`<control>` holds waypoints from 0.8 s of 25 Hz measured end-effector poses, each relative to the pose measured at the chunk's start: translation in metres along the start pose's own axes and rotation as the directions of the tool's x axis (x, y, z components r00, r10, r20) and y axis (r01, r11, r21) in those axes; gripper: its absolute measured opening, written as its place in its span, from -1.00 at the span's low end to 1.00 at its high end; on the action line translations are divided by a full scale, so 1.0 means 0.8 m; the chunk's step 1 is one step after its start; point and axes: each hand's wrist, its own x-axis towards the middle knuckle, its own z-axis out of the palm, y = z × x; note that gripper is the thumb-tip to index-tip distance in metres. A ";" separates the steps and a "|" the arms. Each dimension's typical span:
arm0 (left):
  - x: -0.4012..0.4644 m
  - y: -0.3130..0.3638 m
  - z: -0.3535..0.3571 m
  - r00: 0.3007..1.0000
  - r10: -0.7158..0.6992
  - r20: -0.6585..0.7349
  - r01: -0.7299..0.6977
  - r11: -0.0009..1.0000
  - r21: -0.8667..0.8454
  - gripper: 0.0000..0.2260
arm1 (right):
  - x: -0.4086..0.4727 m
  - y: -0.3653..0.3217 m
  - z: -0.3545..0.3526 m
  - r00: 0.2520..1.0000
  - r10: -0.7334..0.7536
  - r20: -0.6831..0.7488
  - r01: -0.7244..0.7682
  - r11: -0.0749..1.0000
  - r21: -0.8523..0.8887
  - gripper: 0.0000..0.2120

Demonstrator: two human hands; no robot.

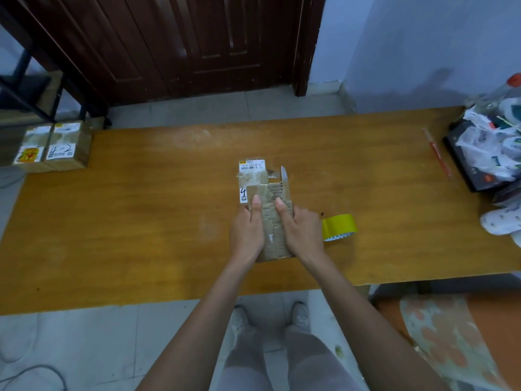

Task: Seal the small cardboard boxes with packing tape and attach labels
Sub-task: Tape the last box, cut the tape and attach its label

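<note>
On worn orange wooden bench (112, 221): left hand (246, 232) and right hand (300, 230) gripping small brown cardboard box (272, 221), barcode label (251, 165) beyond fingers, handwritten "4"; yellow tape roll (339, 227) just right.

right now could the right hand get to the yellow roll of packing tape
Probably yes: the yellow roll of packing tape lies on the wooden table just beside the right hand, nothing between, though it first must release the cardboard box.

Both bare forearms reach up from bottom of frame, converging at centre. Left hand (246, 231) and right hand (300, 230) side by side, backs up, fingers curled round sides of cardboard box (272, 221), thumbs lying on top pointing toward upper frame.
</note>
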 end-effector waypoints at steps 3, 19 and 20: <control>-0.003 -0.002 0.000 0.993 -0.053 0.106 0.069 0.986 -0.152 -0.41 | 0.001 0.005 0.001 0.995 0.055 0.083 -0.060 0.996 0.064 -0.42; 0.009 -0.008 -0.004 0.874 -0.158 0.460 0.474 0.485 -0.735 -0.64 | 0.008 0.009 0.010 0.873 0.284 0.397 -0.458 0.196 0.867 -0.48; 0.010 -0.007 -0.003 0.881 -0.168 0.442 0.463 0.500 -0.732 -0.69 | 0.010 0.010 0.009 0.873 0.293 0.390 -0.454 0.196 0.869 -0.53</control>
